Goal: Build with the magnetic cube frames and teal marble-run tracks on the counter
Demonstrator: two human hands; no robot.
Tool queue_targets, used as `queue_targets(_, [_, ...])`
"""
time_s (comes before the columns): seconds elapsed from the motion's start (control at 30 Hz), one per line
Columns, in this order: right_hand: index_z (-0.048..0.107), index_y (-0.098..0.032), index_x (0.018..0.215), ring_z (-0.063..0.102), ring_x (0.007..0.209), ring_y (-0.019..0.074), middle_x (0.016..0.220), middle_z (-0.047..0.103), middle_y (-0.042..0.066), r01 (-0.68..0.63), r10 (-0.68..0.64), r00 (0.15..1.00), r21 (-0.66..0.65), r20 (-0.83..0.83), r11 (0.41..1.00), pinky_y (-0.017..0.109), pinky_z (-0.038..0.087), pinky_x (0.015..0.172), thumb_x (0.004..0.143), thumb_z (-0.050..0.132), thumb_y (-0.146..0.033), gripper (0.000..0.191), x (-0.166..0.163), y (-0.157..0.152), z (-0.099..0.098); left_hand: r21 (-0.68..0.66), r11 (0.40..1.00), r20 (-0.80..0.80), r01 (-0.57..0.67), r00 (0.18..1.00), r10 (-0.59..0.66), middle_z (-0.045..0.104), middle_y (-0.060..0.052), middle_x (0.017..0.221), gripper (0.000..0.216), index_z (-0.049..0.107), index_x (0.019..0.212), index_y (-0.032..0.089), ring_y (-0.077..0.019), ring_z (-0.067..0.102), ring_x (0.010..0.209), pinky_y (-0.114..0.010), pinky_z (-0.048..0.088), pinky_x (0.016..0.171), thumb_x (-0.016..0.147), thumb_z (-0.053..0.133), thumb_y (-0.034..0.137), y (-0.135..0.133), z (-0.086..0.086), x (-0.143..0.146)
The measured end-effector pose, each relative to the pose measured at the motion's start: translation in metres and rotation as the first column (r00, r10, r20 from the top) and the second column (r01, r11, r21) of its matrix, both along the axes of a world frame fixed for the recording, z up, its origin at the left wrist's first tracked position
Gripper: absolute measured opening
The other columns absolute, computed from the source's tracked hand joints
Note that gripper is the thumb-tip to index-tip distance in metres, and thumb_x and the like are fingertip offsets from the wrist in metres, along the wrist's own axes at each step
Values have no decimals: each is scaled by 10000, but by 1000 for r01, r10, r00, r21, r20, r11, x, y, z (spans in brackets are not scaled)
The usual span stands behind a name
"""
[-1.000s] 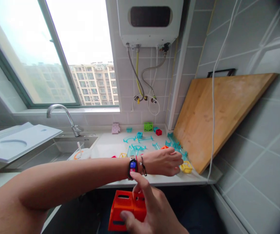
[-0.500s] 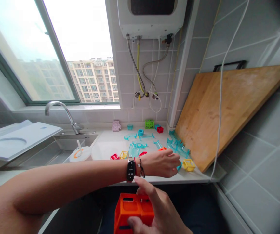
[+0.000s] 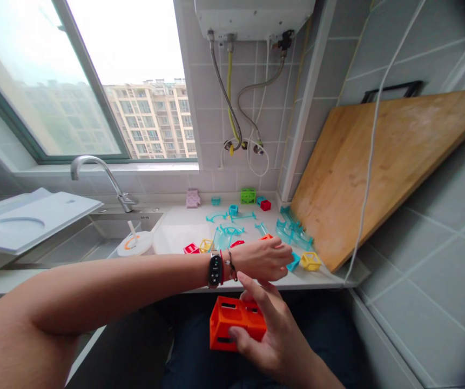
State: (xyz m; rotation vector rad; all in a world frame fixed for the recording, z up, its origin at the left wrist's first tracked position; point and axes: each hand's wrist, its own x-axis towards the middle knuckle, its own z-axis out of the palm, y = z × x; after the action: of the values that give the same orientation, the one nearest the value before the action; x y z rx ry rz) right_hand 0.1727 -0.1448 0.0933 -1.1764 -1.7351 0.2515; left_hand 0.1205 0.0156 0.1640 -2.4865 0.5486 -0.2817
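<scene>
My right hand (image 3: 281, 329) holds an orange open-frame block (image 3: 232, 324) below the counter edge. Its thumb lies on the block's near side, and the index finger points toward my left wrist. Stretched across the counter front, my left hand (image 3: 267, 259) has its fingers curled downward; whatever is under them is hidden. Close to those fingers are a blue block (image 3: 292, 262), a yellow frame block (image 3: 310, 261) and an orange piece (image 3: 266, 236), partly covered. A red block (image 3: 191, 248) and another yellow block (image 3: 206, 246) lie beyond my left forearm.
Teal curved track pieces (image 3: 228, 232) lie mid-counter, with more (image 3: 295, 232) at the right. Green (image 3: 248, 195) and lilac (image 3: 193, 198) blocks stand along the wall. A lidded cup with straw (image 3: 135, 243) is beside the sink (image 3: 94, 237). A wooden board (image 3: 378, 173) leans right.
My right hand has brought the orange block up and slightly right, farther into view. My left hand has shifted slightly left, uncovering more of the blue block. The whole view has tilted down.
</scene>
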Motion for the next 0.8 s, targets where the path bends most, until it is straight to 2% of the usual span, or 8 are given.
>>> queue_targets(0.1, [325,-321,1577,701,993,262,1077,728,48,15,-15,1000,-29,10,999,461,474,1051,843,699,-248,827,3,-1,-4,-13,1000,6,10,1000,-10,686,-97,948,145,737,843,180,-237,594,969,-373,369,770,961,659,212,0,-1,0])
queue_targets(0.27, [331,-318,1584,700,1006,265,1051,729,38,14,-13,1000,-59,12,998,466,435,1090,861,693,-265,811,5,-1,-8,1,1000,17,-13,1000,13,690,-94,949,197,735,844,181,-233,596,957,-372,366,757,980,598,144,2,-4,-4])
queue_targets(0.47, [319,-330,1589,713,992,259,1064,734,30,4,-3,1000,-89,13,996,480,412,1118,864,689,-256,817,5,-1,-10,-1,999,-10,-50,999,50,689,-96,957,199,732,842,190,-241,592,1004,-373,376,786,985,599,153,7,-12,-9])
queue_targets(0.8, [369,-321,1578,746,969,243,1036,760,20,0,0,1000,-40,-10,999,476,406,1173,852,700,-259,800,6,1,-16,2,997,6,-74,997,74,679,-101,972,245,731,853,188,-243,588,1011,-379,406,805,1004,546,132,5,-14,-12])
